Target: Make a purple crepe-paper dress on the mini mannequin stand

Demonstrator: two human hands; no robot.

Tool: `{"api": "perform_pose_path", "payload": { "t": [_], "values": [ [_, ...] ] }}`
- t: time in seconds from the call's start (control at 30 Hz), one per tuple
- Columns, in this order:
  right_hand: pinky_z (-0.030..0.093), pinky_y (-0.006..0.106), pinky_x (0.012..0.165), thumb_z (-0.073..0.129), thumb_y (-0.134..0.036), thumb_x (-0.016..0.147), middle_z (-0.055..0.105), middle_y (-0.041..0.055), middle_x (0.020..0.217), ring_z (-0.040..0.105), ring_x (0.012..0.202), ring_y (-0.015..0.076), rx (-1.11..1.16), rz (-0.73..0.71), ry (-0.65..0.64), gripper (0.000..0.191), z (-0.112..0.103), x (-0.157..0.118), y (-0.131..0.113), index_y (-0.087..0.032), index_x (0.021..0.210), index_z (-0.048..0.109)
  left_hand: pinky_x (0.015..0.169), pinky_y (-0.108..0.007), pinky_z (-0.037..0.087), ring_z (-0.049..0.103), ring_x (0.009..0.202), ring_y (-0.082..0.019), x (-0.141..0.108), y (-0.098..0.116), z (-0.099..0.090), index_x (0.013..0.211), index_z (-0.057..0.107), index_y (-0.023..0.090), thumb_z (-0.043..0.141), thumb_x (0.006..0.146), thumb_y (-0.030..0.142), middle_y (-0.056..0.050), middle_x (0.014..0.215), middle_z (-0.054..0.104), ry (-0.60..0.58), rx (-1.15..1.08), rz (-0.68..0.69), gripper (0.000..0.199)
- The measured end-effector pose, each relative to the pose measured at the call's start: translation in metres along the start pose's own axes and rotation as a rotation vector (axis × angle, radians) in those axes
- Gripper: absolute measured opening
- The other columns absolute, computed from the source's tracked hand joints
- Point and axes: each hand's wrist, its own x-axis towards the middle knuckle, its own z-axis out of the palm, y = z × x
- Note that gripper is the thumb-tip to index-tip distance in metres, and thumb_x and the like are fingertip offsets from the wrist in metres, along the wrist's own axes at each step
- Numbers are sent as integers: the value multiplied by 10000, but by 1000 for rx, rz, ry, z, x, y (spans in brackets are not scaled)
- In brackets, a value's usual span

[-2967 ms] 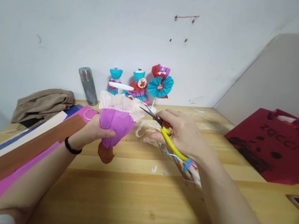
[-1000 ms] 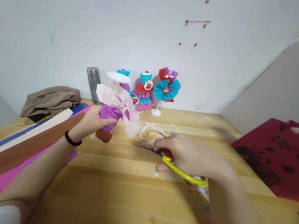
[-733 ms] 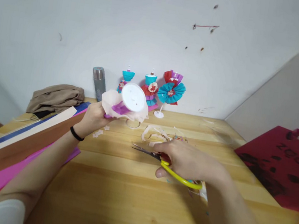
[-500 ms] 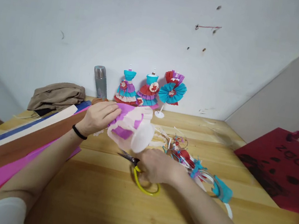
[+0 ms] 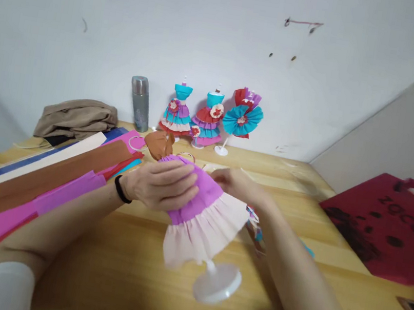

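My left hand is closed around the bodice of a small dress form wearing a paper dress. The dress has a brown gathered top, a purple middle and a pale pink ruffled skirt. It is tilted, with its white round base pointing toward me at the lower right. Beyond the skirt, my right hand is low over the table, its fingers bent and partly hidden by the dress. What they hold, if anything, does not show. Paper and ribbon scraps lie partly covered by my right forearm.
Strips of coloured crepe paper cover the table's left side, with a brown cloth behind. Along the wall stand a flask and three small dressed forms. A red paper bag is at the right.
The dress form has swung from base-toward-me to a side view, showing its brown top. My right hand has moved away from the yellow-handled scissors, which no longer show.
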Motion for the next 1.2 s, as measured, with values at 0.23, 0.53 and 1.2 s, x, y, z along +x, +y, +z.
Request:
{"api": "perform_pose_path", "payload": {
  "t": [0.23,0.53,1.2],
  "values": [
    [504,271,605,718,-686,724,744,121,947,686,770,192,651,69,192,562,-23,30,-28,-180,967,717,941,-304,576,712,1032,-189,23,31,11,975,731,187,536,934,177,-46,1021,782,-18,65,241,200],
    [218,227,432,757,-411,792,430,-54,498,321,466,49,5,38,-217,379,1,97,-103,-150,600,561,940,-324,600,737,1016,-221,27,42,22,911,751,310,508,897,152,-5,941,793,-187,-673,-198,290],
    [399,265,561,745,-181,804,615,10,615,518,575,87,-52,-218,159,162,-130,43,-134,-163,654,685,1172,-473,409,574,1311,-212,-12,-2,10,1157,668,280,580,941,199,-37,1287,692,110,-56,-623,246]
  ]
}}
